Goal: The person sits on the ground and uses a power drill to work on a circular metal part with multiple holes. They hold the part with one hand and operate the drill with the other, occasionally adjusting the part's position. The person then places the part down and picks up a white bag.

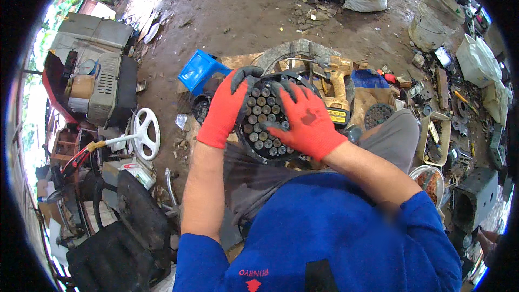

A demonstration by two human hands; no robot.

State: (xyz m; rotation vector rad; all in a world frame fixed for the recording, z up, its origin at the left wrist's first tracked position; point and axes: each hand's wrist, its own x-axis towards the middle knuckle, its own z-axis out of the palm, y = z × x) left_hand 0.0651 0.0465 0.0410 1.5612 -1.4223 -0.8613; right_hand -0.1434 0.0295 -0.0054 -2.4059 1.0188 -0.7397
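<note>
A round black case (pixel 241 136) packed with several cylindrical battery cells (pixel 264 110) sits in front of me, near my lap. My left hand (pixel 231 100), in a red glove with dark fingers, curls around the case's left rim. Across its right side lies my right hand (pixel 304 118), gloved the same way, with thumb and fingers spread over the cells and far rim. Just right of that hand is a yellow cordless drill (pixel 338 84) with a black and yellow battery at its base. Part of the case is hidden under the gloves.
Beyond the case stand a blue plastic bin (pixel 201 71) and a grey ring-shaped piece (pixel 294 48). A white steering wheel (pixel 146 134) and black seat (pixel 116 238) are at left. Right of me are a yellowish tray (pixel 436 139), scattered metal parts and a dark box (pixel 474 200).
</note>
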